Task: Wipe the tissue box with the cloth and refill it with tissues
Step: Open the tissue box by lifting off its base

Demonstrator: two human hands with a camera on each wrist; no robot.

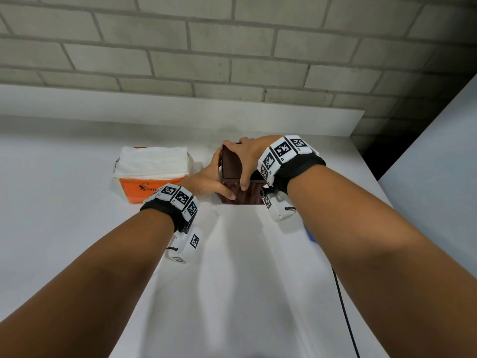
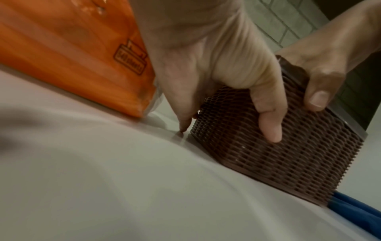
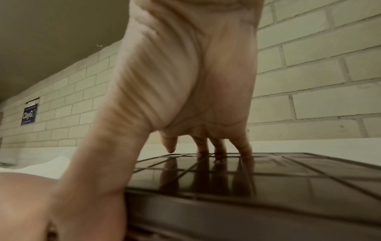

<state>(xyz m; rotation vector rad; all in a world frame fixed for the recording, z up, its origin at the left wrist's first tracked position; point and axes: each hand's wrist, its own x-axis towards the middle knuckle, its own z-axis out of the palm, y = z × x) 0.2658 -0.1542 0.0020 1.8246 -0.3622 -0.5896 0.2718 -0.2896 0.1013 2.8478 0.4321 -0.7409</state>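
Note:
A brown woven tissue box [image 1: 249,195] [image 2: 299,154] stands on the white table [image 1: 232,280]. My left hand [image 1: 209,182] [image 2: 216,57] grips its left side, thumb laid across the woven front. My right hand [image 1: 247,156] [image 3: 195,81] spans the glossy dark lid [image 1: 231,164] [image 3: 268,176], with the thumb [image 2: 317,94] on the near edge and the fingertips on the far edge. In the head view the lid looks tilted on the box. The blue cloth [image 1: 310,235] [image 2: 358,210] lies right of the box, mostly hidden under my right forearm.
An opened orange tissue pack [image 1: 152,164] [image 2: 72,57] with a stack of white tissues lies just left of the box. A brick wall [image 1: 232,47] runs behind the table. A white panel [image 1: 438,177] stands at the right, and a black cable [image 1: 346,319] trails near it.

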